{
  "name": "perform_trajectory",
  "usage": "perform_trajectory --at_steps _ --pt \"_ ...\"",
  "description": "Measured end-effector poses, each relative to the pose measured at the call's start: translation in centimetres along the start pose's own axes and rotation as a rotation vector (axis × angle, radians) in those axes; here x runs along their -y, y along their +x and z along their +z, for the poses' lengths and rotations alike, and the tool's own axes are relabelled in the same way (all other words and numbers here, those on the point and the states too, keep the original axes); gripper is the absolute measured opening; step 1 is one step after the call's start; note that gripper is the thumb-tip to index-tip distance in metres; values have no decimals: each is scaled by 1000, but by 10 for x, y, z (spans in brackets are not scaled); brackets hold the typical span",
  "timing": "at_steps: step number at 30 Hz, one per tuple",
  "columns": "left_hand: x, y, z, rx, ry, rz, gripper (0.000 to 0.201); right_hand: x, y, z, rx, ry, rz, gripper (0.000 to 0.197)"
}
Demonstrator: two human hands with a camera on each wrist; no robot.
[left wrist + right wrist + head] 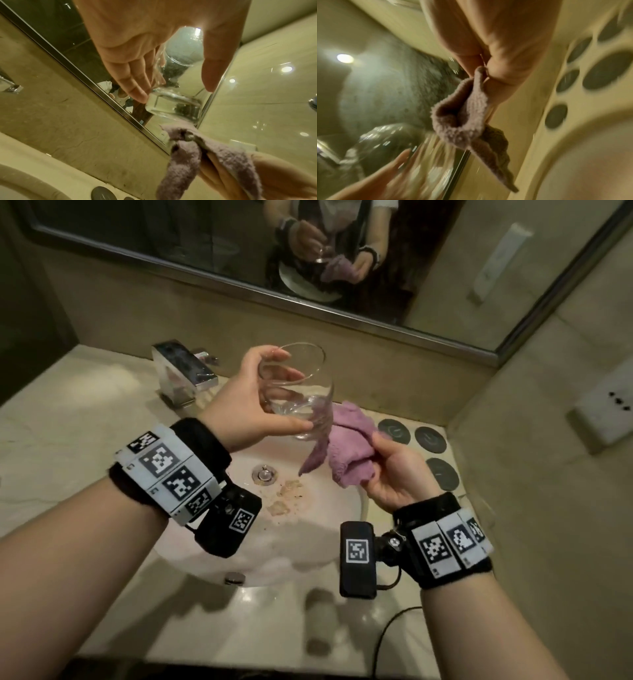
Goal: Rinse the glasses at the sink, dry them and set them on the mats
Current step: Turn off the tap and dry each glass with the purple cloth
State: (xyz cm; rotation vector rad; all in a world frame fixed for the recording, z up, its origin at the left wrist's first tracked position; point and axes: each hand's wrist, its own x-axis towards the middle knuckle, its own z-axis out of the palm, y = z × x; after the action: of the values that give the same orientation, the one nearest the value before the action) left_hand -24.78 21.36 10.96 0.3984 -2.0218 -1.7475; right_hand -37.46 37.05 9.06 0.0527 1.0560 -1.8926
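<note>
Over the sink (212, 556), just right of the faucet (185, 371), my left hand (253, 402) wraps one glass (301, 392), tilted with its mouth away from me — base toward the cloth. Right of that, my right hand (394, 470) pinches one purple cloth (346, 446) for drying. Three dark mats (430, 440) wait further right — none holding a glass.

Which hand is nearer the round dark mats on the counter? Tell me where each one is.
Right. The right hand, gripping the purple cloth, is just beside the mats. The left hand holds the glass farther off, by the faucet.
</note>
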Motion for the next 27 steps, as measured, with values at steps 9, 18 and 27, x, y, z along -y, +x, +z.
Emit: perform_trajectory --at_steps 9,18,27 --pt "18 -25 45 176 111 6 89 -3 -69 -87 -705 -356 -573 20" --pt "44 -53 99 309 301 31 92 -46 -120 -117 -902 -282 -635 18" --pt "70 -54 182 351 624 17 92 -7 -125 -178 -918 -498 -510 38"
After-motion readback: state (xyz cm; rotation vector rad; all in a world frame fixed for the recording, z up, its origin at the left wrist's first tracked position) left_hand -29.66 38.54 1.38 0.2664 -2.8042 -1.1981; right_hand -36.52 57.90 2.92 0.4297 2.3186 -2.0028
